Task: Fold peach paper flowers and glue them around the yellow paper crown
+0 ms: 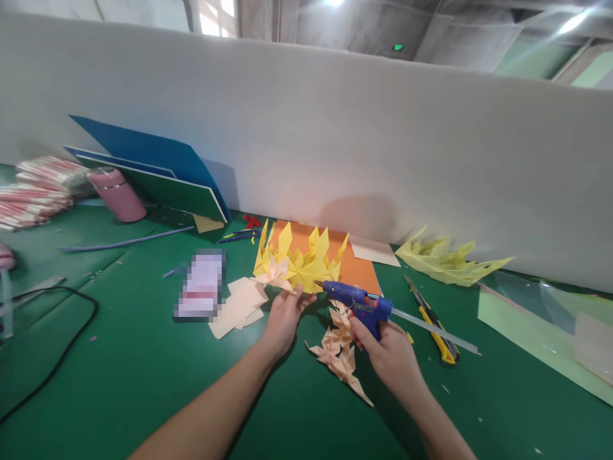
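Lying peach cards (239,306): left of the left fingers (291,301), on the green surface (143,358).
Left fingers: gripping the yellow paper crown (306,273) by its lower edge.
Yellow crown: just beyond these fingers.
Folded peach paper (342,364): between left and right fingers (368,335).
Right fingers: wrapped around the blue glue gun (347,294), nozzle close to the crown.
Cutter (446,349): right of them.

The left forearm (218,396) and the right forearm (433,409) are bare and slim; the left grip (284,319) and the right grip (390,350) are bare human hands.
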### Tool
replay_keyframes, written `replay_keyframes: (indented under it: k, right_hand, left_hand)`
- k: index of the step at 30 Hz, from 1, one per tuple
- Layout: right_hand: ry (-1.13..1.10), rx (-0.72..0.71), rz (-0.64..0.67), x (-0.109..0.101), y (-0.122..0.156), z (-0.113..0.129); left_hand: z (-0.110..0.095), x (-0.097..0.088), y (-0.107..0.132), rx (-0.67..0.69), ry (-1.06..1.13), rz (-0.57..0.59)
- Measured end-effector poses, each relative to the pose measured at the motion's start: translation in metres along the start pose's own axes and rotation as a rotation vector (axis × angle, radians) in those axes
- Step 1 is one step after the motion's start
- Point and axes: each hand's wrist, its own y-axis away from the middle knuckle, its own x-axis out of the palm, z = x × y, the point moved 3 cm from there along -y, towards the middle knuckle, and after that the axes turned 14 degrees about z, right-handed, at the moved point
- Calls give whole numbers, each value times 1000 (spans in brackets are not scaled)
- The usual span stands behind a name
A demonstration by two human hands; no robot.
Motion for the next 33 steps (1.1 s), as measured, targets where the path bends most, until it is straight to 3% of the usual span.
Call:
replay_keyframes:
  k: [5,17,33]
  right_hand:
    - [211,-138,-7,1,2,-4]
    - [509,-321,-28,3,6,-14]
    - [377,-320,21,9,7,-12]
  left_hand:
    - [0,0,0,10,-19,6]
    - [-1,-2,1,7,-76,-22]
    - [-1,-1,2,-1,-97,13]
